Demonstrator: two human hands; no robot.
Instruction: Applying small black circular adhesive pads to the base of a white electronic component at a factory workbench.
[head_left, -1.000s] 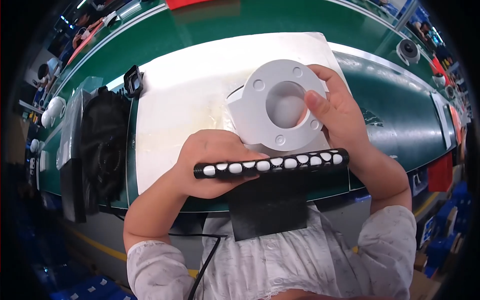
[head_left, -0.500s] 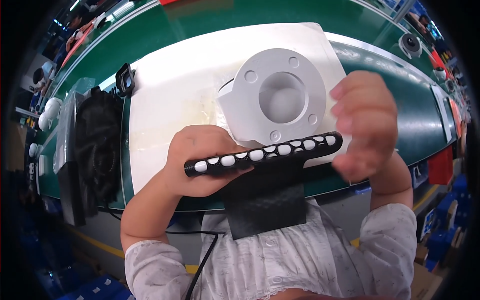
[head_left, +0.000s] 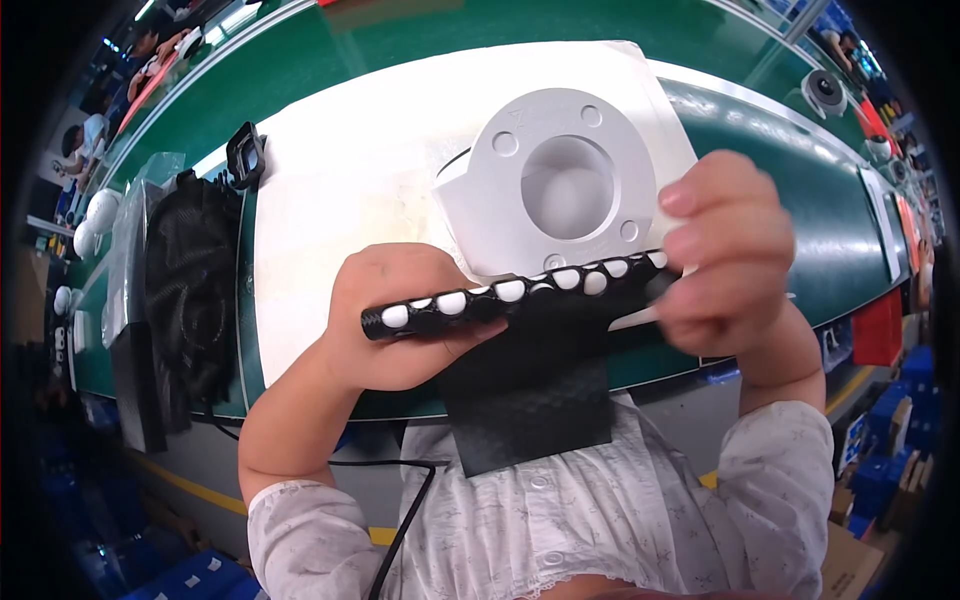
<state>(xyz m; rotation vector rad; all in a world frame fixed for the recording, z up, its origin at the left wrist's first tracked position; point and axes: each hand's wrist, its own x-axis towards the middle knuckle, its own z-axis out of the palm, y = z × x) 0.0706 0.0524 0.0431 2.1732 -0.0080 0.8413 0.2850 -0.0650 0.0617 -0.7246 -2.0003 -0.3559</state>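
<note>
Black with white ovals, a long bar [head_left: 528, 291] is sitting grasped in the left hand [head_left: 392, 280]; the blurred right hand [head_left: 735, 258] is overlapping one end, grip unclear.

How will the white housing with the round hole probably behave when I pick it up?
The white housing is probably stiff, since its flange has a flat, round shape. It looks smooth, so may feel slippery. The wide round hole suggests it could be light for its size.

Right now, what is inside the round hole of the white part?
Inside the white part, a rounded white surface shows; whatever lies beneath that surface is covered, so I cannot tell.
</note>
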